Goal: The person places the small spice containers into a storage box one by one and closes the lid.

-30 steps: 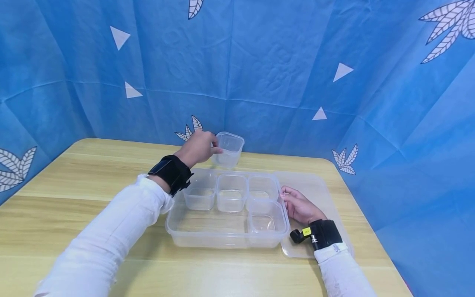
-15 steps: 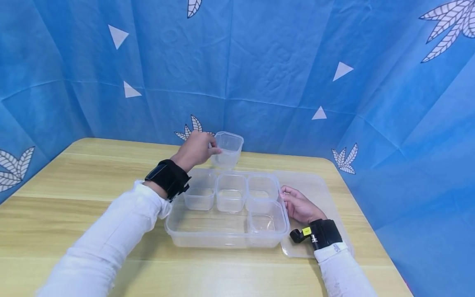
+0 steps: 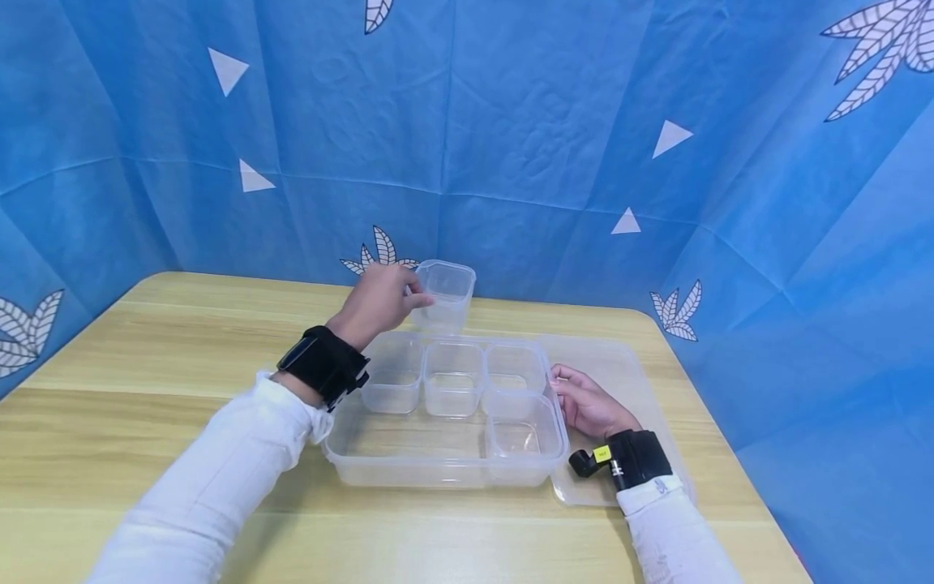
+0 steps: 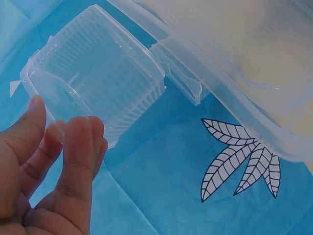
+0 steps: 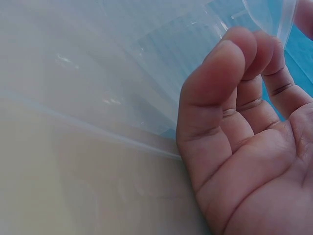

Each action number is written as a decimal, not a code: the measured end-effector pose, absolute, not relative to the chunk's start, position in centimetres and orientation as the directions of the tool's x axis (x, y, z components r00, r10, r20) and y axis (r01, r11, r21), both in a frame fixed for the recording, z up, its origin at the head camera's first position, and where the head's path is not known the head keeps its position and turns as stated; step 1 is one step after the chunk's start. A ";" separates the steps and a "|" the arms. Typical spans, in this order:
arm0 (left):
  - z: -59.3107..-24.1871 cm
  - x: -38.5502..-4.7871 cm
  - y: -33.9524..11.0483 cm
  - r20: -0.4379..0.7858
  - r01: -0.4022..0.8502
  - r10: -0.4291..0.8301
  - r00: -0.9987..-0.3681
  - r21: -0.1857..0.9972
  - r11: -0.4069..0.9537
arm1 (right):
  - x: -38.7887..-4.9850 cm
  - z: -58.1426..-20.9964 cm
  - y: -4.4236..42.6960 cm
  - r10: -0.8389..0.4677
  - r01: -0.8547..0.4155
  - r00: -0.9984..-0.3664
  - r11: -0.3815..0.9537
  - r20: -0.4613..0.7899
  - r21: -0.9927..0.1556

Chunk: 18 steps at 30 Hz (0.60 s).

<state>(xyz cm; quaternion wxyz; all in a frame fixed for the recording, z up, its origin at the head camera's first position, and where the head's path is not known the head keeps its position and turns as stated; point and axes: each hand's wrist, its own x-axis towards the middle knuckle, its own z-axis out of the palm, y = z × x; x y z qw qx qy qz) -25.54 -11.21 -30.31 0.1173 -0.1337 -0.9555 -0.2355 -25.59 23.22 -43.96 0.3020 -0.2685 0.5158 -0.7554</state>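
Observation:
My left hand pinches the side of a small clear plastic container behind the large box. The left wrist view shows the thumb and fingers at that container's edge. A large clear rectangular plastic box holds several more of these small containers: three along its back, including the middle one, and one at the front right. At the box's right wall is my right hand, with curled fingers gripping the rim. In the right wrist view, those fingers press against the translucent wall.
A flat clear lid lies on the wooden table under my right hand, to the right of the box. A blue patterned curtain hangs behind the table and along its sides.
My left hand and the small container have shifted very slightly left, and the left forearm a little more. The large box and my right hand look the same.

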 end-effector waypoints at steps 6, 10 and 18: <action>-30.3 -25.1 -11.4 0.292 0.310 0.196 -0.936 0.420 0.853 | -25.6 -43.9 23.2 -0.729 0.188 -0.679 -0.285 0.086 -0.940; -30.3 -24.7 -11.5 0.297 0.301 0.181 -0.937 0.431 0.851 | -25.6 -43.8 23.3 -0.728 0.188 -0.681 -0.284 0.083 -0.940; -30.5 -23.8 -11.8 0.305 0.312 0.185 -0.934 0.447 0.838 | -25.6 -43.9 23.2 -0.736 0.187 -0.671 -0.289 0.093 -0.939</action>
